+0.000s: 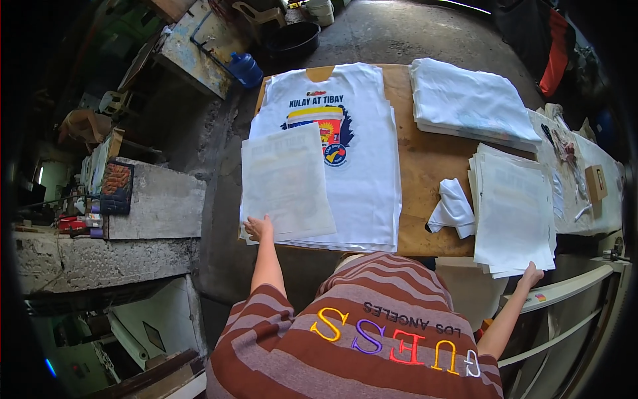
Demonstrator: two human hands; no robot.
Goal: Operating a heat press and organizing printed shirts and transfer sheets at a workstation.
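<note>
A white sleeveless shirt point(372, 146) with a colourful printed paint-bucket design lies flat on top of other white cloth on the wooden table. Over its lower left part rests a pale, translucent paper sheet point(287, 183), covering some of the print. My left hand point(258, 228) holds this sheet by its lower left corner, thumb on top. At the table's right end is an uneven stack of similar sheets point(513, 206) with faint marks showing through. My right hand point(531, 274) pinches the near right corner of that stack; how many sheets it grips I cannot tell.
Folded white cloths point(468, 100) are piled at the far right of the brown table point(425, 159). A crumpled white cloth point(453, 207) lies beside the sheet stack. A cluttered white surface point(571, 179) adjoins on the right. A blue water jug point(245, 70) stands beyond the table's far left corner.
</note>
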